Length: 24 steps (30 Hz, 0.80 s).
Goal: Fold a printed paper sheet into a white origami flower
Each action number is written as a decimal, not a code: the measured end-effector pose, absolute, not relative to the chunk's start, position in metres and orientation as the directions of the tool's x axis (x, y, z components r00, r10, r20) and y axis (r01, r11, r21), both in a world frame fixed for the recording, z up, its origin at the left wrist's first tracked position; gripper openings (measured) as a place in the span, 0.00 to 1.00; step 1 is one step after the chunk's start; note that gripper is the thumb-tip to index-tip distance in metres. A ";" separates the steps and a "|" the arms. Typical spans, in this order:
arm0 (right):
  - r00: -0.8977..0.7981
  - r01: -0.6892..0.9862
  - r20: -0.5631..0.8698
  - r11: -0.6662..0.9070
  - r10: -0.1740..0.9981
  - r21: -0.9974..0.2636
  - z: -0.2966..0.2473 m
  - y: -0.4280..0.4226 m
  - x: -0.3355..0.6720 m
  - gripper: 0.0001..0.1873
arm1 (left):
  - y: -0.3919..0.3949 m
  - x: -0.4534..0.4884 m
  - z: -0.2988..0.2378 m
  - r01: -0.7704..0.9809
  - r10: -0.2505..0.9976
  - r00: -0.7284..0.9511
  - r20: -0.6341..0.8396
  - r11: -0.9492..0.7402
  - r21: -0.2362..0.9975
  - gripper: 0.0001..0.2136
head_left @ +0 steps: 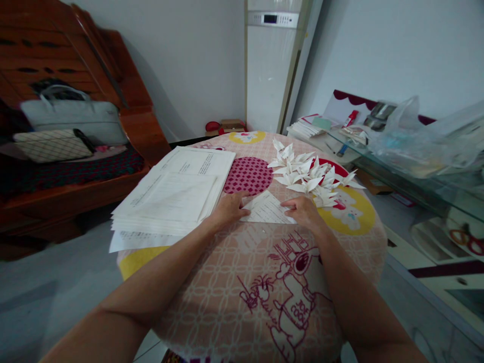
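Observation:
A triangular folded sheet of paper (266, 209) with lines of print or writing lies on the cloth-covered round table (234, 282). My left hand (230, 209) holds its left corner between thumb and fingers. At the opposite corner, my right hand (303, 212) grips the paper's edge, fingers curled in. To the left rises a thick stack of printed paper sheets (177, 186), with smaller sheets on top. Beyond my right hand spreads a pile of folded white paper pieces with pointed petals, like origami flowers (302, 169).
A glass-topped cabinet (401, 184) on the right bears papers, a plastic bag (408, 136) and small items; scissors (467, 239) lie lower down. At left stands a wooden bench (139, 131) with bags (71, 118). A tall white air conditioner (270, 70) stands behind the table.

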State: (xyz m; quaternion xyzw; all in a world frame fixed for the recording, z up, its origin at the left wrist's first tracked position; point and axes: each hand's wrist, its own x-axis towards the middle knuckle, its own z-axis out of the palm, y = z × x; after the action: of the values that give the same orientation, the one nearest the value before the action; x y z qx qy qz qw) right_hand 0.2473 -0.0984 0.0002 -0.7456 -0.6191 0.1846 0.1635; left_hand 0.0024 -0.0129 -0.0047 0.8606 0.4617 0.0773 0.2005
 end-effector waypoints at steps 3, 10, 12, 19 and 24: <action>0.163 0.865 -0.058 -0.171 0.985 -0.472 -0.001 -0.098 0.248 0.20 | -0.013 0.002 -0.003 0.769 0.828 0.557 -0.062 -0.486 0.415 0.28; 0.164 0.825 -0.089 -0.186 0.982 -0.534 -0.002 -0.098 0.259 0.24 | -0.021 0.001 -0.012 0.596 0.673 0.721 0.167 -0.725 0.345 0.30; 0.151 0.815 -0.102 -0.182 0.983 -0.550 0.003 -0.100 0.264 0.25 | -0.023 0.001 -0.017 0.438 0.519 0.836 0.178 -0.826 0.355 0.32; 0.106 0.775 -0.213 -0.215 0.971 -0.595 0.014 -0.109 0.280 0.28 | -0.043 0.010 -0.013 0.310 0.324 0.946 0.005 -0.908 0.282 0.26; 0.102 0.802 -0.263 -0.236 0.959 -0.548 0.022 -0.114 0.277 0.34 | -0.052 0.020 -0.018 0.253 0.259 0.965 0.031 -0.959 0.124 0.25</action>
State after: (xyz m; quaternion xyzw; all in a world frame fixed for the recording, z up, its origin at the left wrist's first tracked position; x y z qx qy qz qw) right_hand 0.2768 -0.1139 0.0223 -0.7300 -0.6034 0.2914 0.1347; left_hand 0.0195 -0.0523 -0.0183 0.9895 0.1295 0.0234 0.0594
